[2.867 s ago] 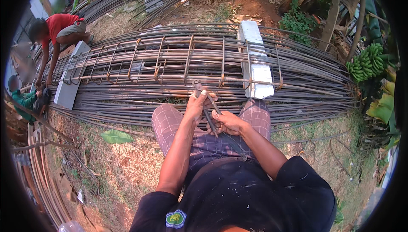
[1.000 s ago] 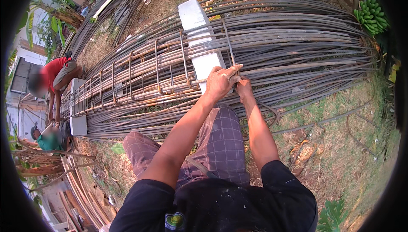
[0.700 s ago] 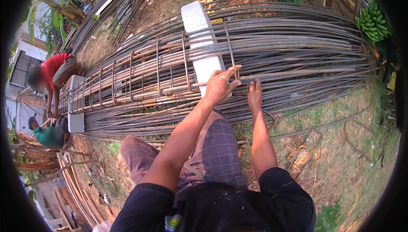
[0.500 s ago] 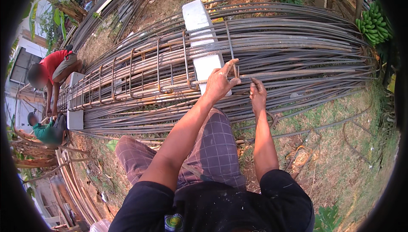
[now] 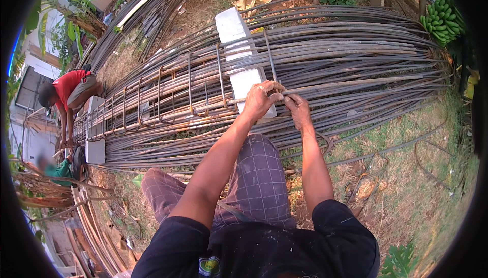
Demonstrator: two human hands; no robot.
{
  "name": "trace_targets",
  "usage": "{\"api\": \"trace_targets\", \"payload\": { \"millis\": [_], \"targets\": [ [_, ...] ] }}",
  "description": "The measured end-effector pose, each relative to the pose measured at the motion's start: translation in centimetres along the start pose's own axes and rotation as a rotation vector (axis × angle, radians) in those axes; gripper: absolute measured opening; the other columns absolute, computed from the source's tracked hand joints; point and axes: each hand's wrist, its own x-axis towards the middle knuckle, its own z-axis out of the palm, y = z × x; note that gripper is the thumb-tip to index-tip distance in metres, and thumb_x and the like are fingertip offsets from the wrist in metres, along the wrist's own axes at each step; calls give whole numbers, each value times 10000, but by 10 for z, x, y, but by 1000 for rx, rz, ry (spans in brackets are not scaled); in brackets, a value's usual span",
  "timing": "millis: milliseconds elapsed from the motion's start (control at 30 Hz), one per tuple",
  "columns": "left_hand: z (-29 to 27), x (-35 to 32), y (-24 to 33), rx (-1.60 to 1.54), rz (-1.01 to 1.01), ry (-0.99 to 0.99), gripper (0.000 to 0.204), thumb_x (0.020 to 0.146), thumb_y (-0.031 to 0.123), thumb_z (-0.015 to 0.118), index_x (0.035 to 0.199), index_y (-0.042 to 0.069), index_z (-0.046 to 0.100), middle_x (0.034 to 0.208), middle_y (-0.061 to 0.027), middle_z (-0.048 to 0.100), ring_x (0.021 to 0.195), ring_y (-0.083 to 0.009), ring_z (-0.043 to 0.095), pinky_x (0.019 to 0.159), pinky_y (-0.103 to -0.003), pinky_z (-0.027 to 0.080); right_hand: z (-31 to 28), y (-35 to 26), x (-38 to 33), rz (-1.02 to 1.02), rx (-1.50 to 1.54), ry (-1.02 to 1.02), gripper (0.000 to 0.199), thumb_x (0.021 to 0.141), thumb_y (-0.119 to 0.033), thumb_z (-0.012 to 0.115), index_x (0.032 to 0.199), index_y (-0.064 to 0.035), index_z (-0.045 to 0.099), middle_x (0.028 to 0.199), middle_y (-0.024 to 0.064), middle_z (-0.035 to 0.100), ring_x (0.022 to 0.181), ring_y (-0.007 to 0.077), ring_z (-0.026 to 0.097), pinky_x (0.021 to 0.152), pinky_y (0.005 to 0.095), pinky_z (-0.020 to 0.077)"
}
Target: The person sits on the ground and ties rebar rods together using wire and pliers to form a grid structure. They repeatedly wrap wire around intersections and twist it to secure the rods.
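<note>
Left hand (image 5: 260, 100) grip clamped on a steel bar (image 5: 213, 107) of the cage; right hand (image 5: 298, 110) pinches the same bar just beside it.

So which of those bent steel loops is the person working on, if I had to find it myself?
Start at the long pile of steel rods on the ground, then find the white block lying across it under a half-built cage of bars. The loop stands at the cage's right end, just above the left hand and right hand. No other loop has hands at its foot.
</note>
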Motion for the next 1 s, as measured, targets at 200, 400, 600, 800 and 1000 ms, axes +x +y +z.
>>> {"api": "trace_targets", "payload": {
  "millis": [200, 400, 600, 800, 1000],
  "targets": [
    [-10, 2, 7, 23, -41, -148, 246, 874, 117, 739, 1111, 50, 729, 1068, -115, 719, 1024, -300, 686, 907, -413, 545, 30, 1, -19, -243, -245, 301, 243, 883, -158, 792, 1067, -13, 731, 971, 45, 676, 878, 157, 621, 788, 311, 497],
    [-34, 11, 13, -89, -51, -401, 327, 900, 76, 671, 1224, 38, 697, 1174, -135, 683, 1125, -295, 655, 986, -404, 516, 27, -1, -20, -371, -337, 308, 177, 894, -110, 749, 1039, -10, 729, 954, 118, 689, 859, 266, 674, 761, 363, 509],
    [-30, 10, 12, 315, 135, -415, 697, 808, 81, 753, 1457, 160, 511, 1183, -153, 684, 1094, -366, 664, 938, -435, 528, 27, -5, -24, -347, -455, 305, 173, 925, -120, 725, 1057, -7, 722, 946, 117, 670, 858, 258, 669, 770, 357, 510],
    [-6, 0, 15, 678, 212, -181, 734, 844, 90, 697, 1518, 174, 421, 1060, -86, 722, 990, -324, 671, 1011, -462, 421, 30, 1, -22, -266, -275, 333, 151, 899, -58, 738, 1025, 24, 720, 945, 81, 667, 871, 186, 658, 779, 325, 517],
    [7, 3, 7, 786, 147, -97, 759, 881, 67, 608, 1580, 159, 327, 918, -104, 750, 1015, -289, 675, 1106, -513, 352, 33, -10, -25, -272, -422, 378, 189, 879, -76, 752, 1047, 12, 748, 961, 136, 731, 861, 225, 704, 772, 341, 538]
  ]
}}
